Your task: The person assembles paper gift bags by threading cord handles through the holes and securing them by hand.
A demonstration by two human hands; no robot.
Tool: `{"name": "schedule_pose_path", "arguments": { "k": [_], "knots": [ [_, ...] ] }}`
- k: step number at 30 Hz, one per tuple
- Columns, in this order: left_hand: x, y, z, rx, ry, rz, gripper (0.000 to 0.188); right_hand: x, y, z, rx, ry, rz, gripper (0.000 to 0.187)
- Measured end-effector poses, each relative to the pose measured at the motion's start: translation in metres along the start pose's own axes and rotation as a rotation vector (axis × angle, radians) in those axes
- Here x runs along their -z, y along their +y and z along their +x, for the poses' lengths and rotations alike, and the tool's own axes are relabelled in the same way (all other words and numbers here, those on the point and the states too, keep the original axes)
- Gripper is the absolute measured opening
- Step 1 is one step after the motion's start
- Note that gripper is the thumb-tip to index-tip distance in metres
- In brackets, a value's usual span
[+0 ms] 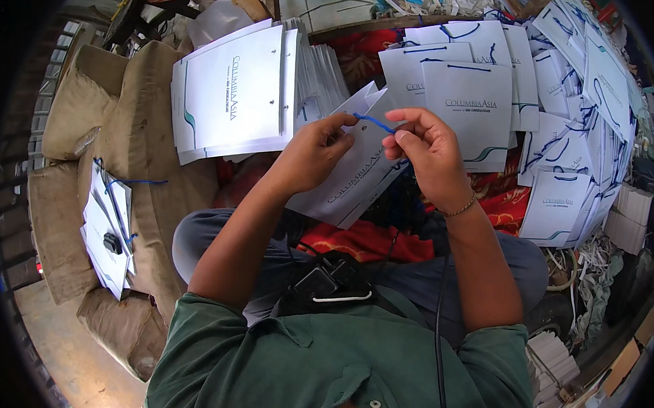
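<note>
A white paper bag (353, 182) with dark print lies tilted over my lap, its top end pointing away from me. A short blue cord (375, 122) stretches between my two hands just above the bag's top end. My left hand (320, 151) pinches the cord's left end between thumb and fingertips. My right hand (433, 156) is closed on its other end with thumb and index finger, the other fingers curled loosely. Whether the cord passes through a hole in the bag is hidden. Behind my right wrist lies a dark bundle of blue cords (404, 200), partly covered.
A stack of white bags without handles (233, 90) stands ahead on the left. Bags with blue cord handles (466, 111) lie ahead on the right, and a large heap (602, 92) is beyond them. At left, a brown sofa (144, 123) holds several bags (107, 231). Red patterned cloth (369, 242) lies beneath.
</note>
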State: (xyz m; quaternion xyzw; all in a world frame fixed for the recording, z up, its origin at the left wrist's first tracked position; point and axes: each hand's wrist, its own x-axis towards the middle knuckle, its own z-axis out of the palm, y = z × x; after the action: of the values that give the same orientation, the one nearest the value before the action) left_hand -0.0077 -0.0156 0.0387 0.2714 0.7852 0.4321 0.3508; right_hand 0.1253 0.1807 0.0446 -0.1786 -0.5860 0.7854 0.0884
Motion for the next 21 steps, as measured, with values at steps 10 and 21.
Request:
{"name": "schedule_pose_path", "arguments": {
  "k": [10,21],
  "knots": [
    [0.004,0.012,-0.007,-0.106,-0.032,-0.356,0.033,-0.006,-0.006,-0.006,0.144,-0.016,-0.069,0.017],
    [-0.005,0.025,-0.017,-0.041,-0.055,-0.505,0.051,-0.015,-0.008,-0.009,0.271,0.113,-0.029,0.012]
  ]
}}
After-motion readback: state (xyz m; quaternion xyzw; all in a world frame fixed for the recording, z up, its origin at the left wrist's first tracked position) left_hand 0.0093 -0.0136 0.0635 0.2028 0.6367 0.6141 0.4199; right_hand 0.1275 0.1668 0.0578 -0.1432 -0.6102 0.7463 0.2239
